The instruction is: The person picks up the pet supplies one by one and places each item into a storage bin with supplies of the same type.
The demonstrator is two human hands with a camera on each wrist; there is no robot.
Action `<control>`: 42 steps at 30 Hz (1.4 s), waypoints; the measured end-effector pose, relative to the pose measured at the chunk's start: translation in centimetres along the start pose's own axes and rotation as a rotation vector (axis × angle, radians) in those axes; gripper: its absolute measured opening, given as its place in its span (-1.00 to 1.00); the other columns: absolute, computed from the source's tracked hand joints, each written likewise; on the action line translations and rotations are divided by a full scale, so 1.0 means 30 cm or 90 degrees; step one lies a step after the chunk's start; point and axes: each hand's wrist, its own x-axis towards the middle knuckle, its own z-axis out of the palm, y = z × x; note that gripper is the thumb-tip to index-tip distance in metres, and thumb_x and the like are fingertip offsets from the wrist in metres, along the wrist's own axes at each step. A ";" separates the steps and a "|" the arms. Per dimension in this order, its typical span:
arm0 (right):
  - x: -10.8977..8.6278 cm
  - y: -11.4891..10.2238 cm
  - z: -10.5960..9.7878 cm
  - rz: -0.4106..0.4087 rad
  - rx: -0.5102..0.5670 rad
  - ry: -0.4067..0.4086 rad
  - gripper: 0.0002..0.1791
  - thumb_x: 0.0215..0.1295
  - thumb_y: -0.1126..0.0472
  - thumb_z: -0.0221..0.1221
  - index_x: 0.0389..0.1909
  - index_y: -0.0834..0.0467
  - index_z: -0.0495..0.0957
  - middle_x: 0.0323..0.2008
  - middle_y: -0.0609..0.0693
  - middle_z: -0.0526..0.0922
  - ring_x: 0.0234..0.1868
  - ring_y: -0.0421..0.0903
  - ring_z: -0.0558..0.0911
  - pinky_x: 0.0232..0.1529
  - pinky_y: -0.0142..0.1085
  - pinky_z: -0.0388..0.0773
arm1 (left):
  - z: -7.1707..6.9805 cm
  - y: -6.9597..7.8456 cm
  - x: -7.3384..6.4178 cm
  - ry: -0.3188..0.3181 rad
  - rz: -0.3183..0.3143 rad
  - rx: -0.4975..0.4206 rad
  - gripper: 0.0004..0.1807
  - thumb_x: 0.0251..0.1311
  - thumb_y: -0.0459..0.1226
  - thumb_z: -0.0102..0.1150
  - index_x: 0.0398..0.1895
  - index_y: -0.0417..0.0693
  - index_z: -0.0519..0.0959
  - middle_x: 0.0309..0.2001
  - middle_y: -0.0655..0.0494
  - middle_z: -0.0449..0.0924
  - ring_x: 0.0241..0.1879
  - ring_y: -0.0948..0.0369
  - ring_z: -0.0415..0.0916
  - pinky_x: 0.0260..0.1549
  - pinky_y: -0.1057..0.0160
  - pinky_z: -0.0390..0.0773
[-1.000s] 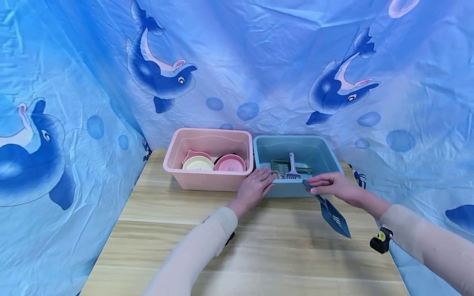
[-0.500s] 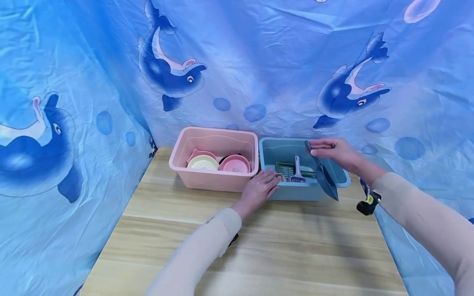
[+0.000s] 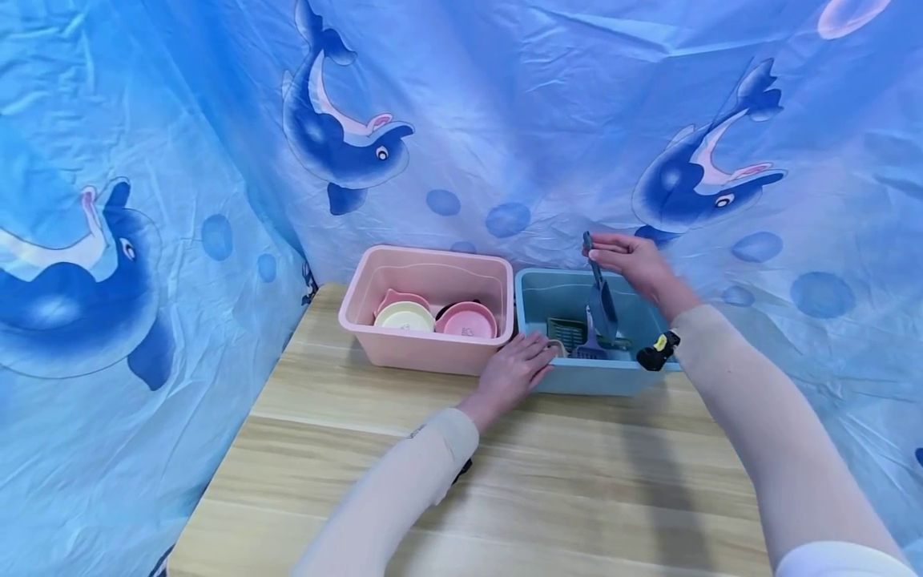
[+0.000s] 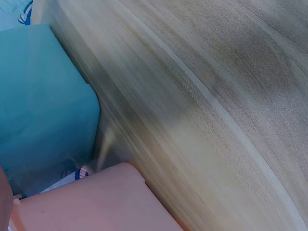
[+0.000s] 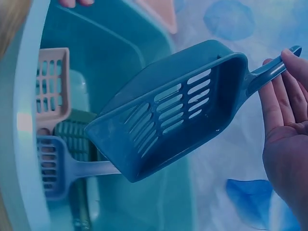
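Observation:
My right hand [image 3: 642,264] pinches the handle end of a dark blue litter scoop [image 5: 168,110], whose slotted pan hangs down over the teal bin [image 3: 602,378]. Inside that bin lie a green slotted scoop [image 3: 566,332], a grey-purple litter scoop [image 3: 590,349] and a beige scoop [image 5: 53,86]. In the right wrist view the held pan partly covers the grey-purple scoop's handle. My left hand [image 3: 513,370] rests on the near left rim of the teal bin, beside the pink bin, with its fingers relaxed; only a sliver of it shows in the left wrist view.
The pink bin [image 3: 425,353] stands left of the teal one and holds a pale yellow bowl [image 3: 405,316], a pink bowl [image 3: 467,320] and other dishes partly hidden behind. Both stand at the back of a wooden table [image 3: 346,449], against a blue dolphin-print curtain [image 3: 562,120].
From in front of the teal bin, my right hand has carried the dark blue scoop up, back and left over the bin. My left hand stays on the rim as the view shifts slightly.

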 end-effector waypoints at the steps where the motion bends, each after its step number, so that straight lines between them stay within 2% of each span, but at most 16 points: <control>1: 0.010 0.019 0.007 0.003 0.015 0.002 -0.32 0.50 0.10 0.34 0.52 0.27 0.42 0.09 -0.19 0.74 0.10 -0.30 0.73 0.35 -0.26 0.60 | 0.000 0.001 0.000 0.002 0.003 0.001 -0.54 0.51 -0.07 0.29 0.40 0.10 0.64 0.36 0.07 0.64 0.44 0.12 0.51 0.50 0.09 0.41; 4: 0.031 0.078 0.027 0.021 0.026 0.011 -0.32 0.51 0.13 0.33 0.54 0.27 0.40 0.23 -0.07 0.70 0.07 -0.34 0.72 0.36 -0.28 0.59 | 0.001 0.005 0.001 0.006 0.008 -0.003 -0.55 0.51 -0.08 0.30 0.39 0.09 0.64 0.36 0.06 0.64 0.43 0.11 0.52 0.49 0.09 0.42; 7: 0.043 0.132 0.049 0.033 0.014 0.008 -0.30 0.52 0.12 0.32 0.56 0.26 0.37 0.44 0.14 0.56 0.13 -0.33 0.69 0.46 -0.17 0.51 | 0.002 0.005 0.002 -0.006 0.002 0.014 -0.54 0.52 -0.05 0.28 0.41 0.12 0.63 0.38 0.10 0.62 0.44 0.14 0.51 0.51 0.11 0.40; 9: 0.048 0.160 0.063 0.038 -0.001 0.004 -0.29 0.53 0.09 0.31 0.57 0.25 0.36 0.51 0.23 0.46 0.23 -0.23 0.68 0.51 -0.09 0.45 | 0.002 0.003 0.002 -0.017 -0.006 0.019 -0.53 0.53 -0.04 0.27 0.42 0.14 0.62 0.40 0.11 0.60 0.46 0.16 0.49 0.52 0.13 0.37; 12: 0.056 0.195 0.078 0.038 -0.037 -0.008 -0.30 0.55 0.07 0.30 0.58 0.24 0.36 0.54 0.27 0.41 0.39 -0.05 0.61 0.55 0.01 0.38 | 0.000 -0.001 -0.001 -0.030 -0.011 0.024 -0.52 0.54 -0.03 0.25 0.44 0.15 0.60 0.41 0.13 0.59 0.48 0.17 0.46 0.54 0.14 0.34; 17: 0.046 0.221 0.088 0.038 -0.052 -0.032 -0.31 0.58 0.10 0.27 0.58 0.28 0.33 0.54 0.29 0.40 0.51 0.17 0.46 0.56 0.08 0.34 | -0.001 0.004 0.001 -0.016 -0.003 0.019 -0.53 0.53 -0.04 0.26 0.42 0.11 0.62 0.39 0.10 0.61 0.44 0.13 0.51 0.51 0.10 0.40; 26: 0.024 0.240 0.080 0.063 -0.025 -0.085 -0.26 0.60 0.12 0.24 0.61 0.35 0.23 0.57 0.31 0.34 0.55 0.18 0.40 0.47 -0.13 0.46 | -0.001 0.008 -0.001 -0.021 -0.018 0.027 -0.54 0.54 -0.01 0.25 0.41 0.13 0.62 0.41 0.12 0.59 0.46 0.17 0.48 0.53 0.14 0.35; 30: 0.004 0.223 0.071 0.078 -0.031 -0.096 -0.25 0.59 0.06 0.26 0.60 0.33 0.27 0.55 0.31 0.37 0.45 0.05 0.56 0.47 -0.09 0.46 | -0.008 0.005 0.001 -0.025 -0.024 0.011 -0.53 0.54 -0.02 0.25 0.42 0.12 0.62 0.42 0.10 0.57 0.46 0.15 0.48 0.54 0.12 0.34; 33: -0.016 0.203 0.062 0.083 -0.040 -0.113 -0.24 0.60 0.04 0.25 0.61 0.33 0.25 0.55 0.32 0.36 0.31 -0.11 0.66 0.41 -0.19 0.53 | -0.018 0.003 0.003 -0.040 -0.027 -0.002 -0.53 0.56 -0.02 0.21 0.43 0.11 0.60 0.43 0.09 0.56 0.47 0.14 0.47 0.56 0.12 0.31; 36: -0.043 0.181 0.051 0.084 -0.052 -0.131 -0.25 0.60 0.03 0.24 0.61 0.31 0.25 0.56 0.30 0.37 0.26 -0.18 0.67 0.33 -0.31 0.60 | -0.025 0.001 0.006 -0.061 -0.026 -0.008 -0.53 0.60 0.00 0.15 0.45 0.12 0.58 0.45 0.10 0.54 0.49 0.14 0.45 0.57 0.12 0.28; 40: -0.089 0.151 0.032 0.073 -0.094 -0.151 -0.26 0.61 0.01 0.23 0.61 0.29 0.28 0.54 0.29 0.39 0.29 -0.18 0.67 0.25 -0.38 0.65 | -0.035 -0.002 0.012 -0.098 -0.025 -0.008 -0.51 0.62 0.03 0.10 0.48 0.14 0.55 0.47 0.13 0.52 0.51 0.15 0.42 0.58 0.12 0.26; 42: -0.119 0.132 0.024 0.066 -0.121 -0.153 -0.27 0.61 0.00 0.24 0.59 0.29 0.30 0.52 0.30 0.42 0.31 -0.11 0.67 0.23 -0.38 0.66 | -0.047 -0.002 0.019 -0.124 -0.026 -0.012 -0.50 0.63 0.05 0.08 0.50 0.15 0.53 0.47 0.14 0.51 0.52 0.16 0.40 0.58 0.13 0.25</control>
